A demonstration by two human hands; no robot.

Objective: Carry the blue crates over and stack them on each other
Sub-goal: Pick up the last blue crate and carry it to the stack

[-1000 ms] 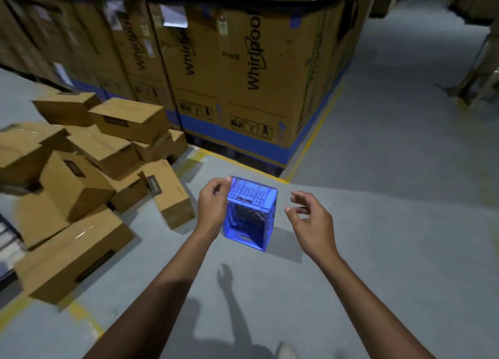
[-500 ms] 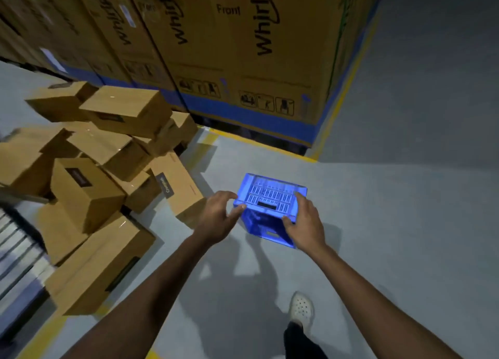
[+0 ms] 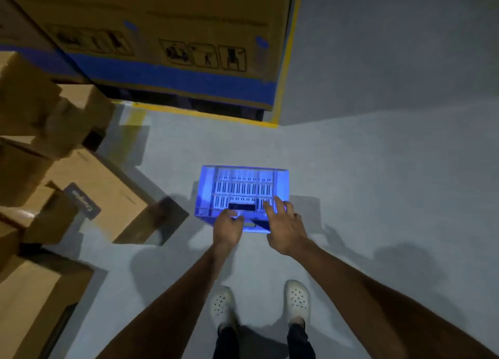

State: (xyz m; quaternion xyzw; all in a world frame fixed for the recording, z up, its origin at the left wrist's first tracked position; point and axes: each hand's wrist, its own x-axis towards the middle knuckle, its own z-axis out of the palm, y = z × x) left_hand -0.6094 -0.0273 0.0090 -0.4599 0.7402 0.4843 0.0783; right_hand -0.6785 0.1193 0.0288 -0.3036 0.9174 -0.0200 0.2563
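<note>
blue crate (image 3: 243,188) lengthwise left-right | left hand (image 3: 228,227) grip clasps near edge | right hand (image 3: 285,226) spread

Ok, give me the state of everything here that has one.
Blue crate: on the floor, slotted face up.
Left hand: grips the crate's near edge.
Right hand: fingers spread, resting on the crate's top.
Small cardboard boxes: closed, heaped untidily.
Large carton: closed.

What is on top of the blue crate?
Only the two hands. The left hand grips the near edge of the blue crate; the right hand lies spread on its slotted top. They cover that near strip; the inside is hidden.
</note>
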